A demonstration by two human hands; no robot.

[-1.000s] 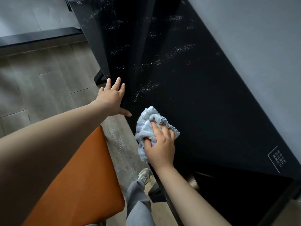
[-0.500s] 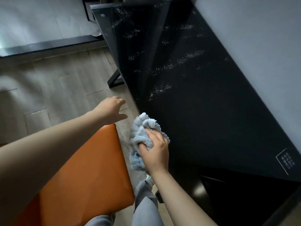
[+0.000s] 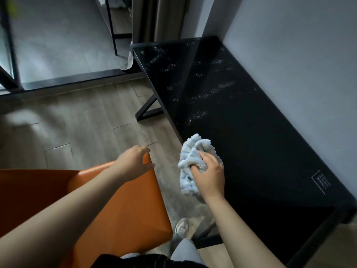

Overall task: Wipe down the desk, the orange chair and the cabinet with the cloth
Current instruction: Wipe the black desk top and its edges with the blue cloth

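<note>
A black glossy desk (image 3: pixel 251 122) runs along the grey wall on the right, with white dusty streaks on its far half. My right hand (image 3: pixel 209 176) grips a bunched light blue cloth (image 3: pixel 193 151) at the desk's front edge. The orange chair (image 3: pixel 119 206) stands at the lower left beside the desk. My left hand (image 3: pixel 135 163) rests its curled fingers over the chair's far corner. No cabinet can be told in this view.
Wooden floor (image 3: pixel 77 128) fills the space left of the desk. A black metal frame (image 3: pixel 112 26) and a curtain (image 3: pixel 154 16) stand at the back. The desk's black leg (image 3: pixel 146 111) reaches onto the floor. My shoe (image 3: pixel 181 227) shows below the desk edge.
My left hand left the desk's edge and came back onto the chair's corner. My right hand slid the cloth toward the desk's front edge. The view pulled back and up.
</note>
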